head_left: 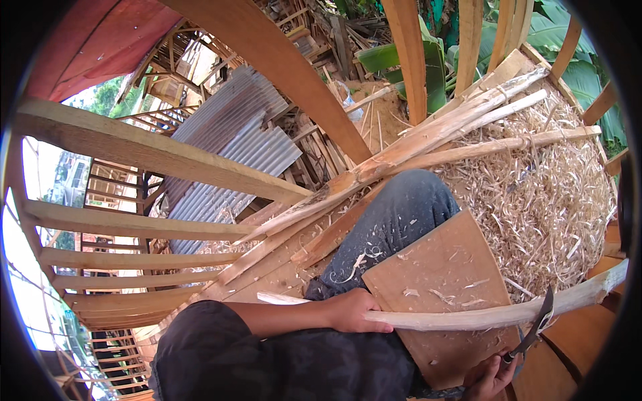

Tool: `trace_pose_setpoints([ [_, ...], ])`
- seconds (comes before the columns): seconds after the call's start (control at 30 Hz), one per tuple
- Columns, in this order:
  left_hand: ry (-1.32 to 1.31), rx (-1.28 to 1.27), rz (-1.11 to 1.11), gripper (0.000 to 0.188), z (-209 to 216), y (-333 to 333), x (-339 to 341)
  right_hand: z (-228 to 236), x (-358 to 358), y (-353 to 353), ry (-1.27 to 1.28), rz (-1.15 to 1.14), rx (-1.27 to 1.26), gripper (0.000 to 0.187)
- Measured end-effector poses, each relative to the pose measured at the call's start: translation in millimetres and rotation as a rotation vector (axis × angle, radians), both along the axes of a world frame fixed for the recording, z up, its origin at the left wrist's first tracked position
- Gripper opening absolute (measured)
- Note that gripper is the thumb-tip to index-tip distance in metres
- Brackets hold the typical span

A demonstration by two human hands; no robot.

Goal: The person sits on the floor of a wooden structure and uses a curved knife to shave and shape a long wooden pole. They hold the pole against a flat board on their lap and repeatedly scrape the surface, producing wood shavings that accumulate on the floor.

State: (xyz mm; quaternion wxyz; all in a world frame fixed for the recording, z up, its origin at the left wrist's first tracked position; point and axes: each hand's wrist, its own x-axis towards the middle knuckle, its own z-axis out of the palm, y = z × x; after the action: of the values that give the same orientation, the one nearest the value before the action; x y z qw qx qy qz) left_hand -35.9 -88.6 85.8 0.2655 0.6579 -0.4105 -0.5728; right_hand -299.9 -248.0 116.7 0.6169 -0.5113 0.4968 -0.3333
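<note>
From where I stand, the person sits with a tan board laid across the lap, one raised knee in dusty jeans beside it, flecked with pale curls. The left hand has its grip wrapped round a long peeled pole, fingers and thumb closed on the wood just at the board's edge. That pole lies crosswise over the board, its thin tip poking out beyond the left forearm and its thicker end reaching off to the right. Low on the right, the right hand has its grip curled round the handle of a dark-bladed knife; the blade slants up across the pole, though I cannot tell whether its edge touches the wood. Past the knee, a deep heap of shavings spreads out, and more stripped poles lie slantwise along its side. Wooden slats fence the left, with corrugated metal sheets outside and broad green leaves at the upper right.
</note>
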Motion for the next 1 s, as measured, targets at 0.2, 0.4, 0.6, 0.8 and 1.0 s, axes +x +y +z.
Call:
trace_pose_setpoints([
  [0.2,-0.012,-0.008,-0.013,0.05,-9,10,1,-11,6,-9,0.445,0.093,-0.787,0.017],
  [0.4,-0.094,0.048,-0.052,0.043,-3,5,4,9,10,0,0.418,0.23,-0.285,0.02],
  [0.6,-0.11,0.035,-0.069,0.041,-10,-1,1,8,4,0,0.185,0.413,0.152,0.019],
  [0.8,-0.092,0.097,0.009,0.032,-12,5,-3,24,1,-10,-0.216,-0.006,0.367,0.014],
  [1.0,-0.082,-0.033,0.046,0.034,-20,13,-4,18,-3,-8,-0.069,-0.022,0.247,0.016],
])
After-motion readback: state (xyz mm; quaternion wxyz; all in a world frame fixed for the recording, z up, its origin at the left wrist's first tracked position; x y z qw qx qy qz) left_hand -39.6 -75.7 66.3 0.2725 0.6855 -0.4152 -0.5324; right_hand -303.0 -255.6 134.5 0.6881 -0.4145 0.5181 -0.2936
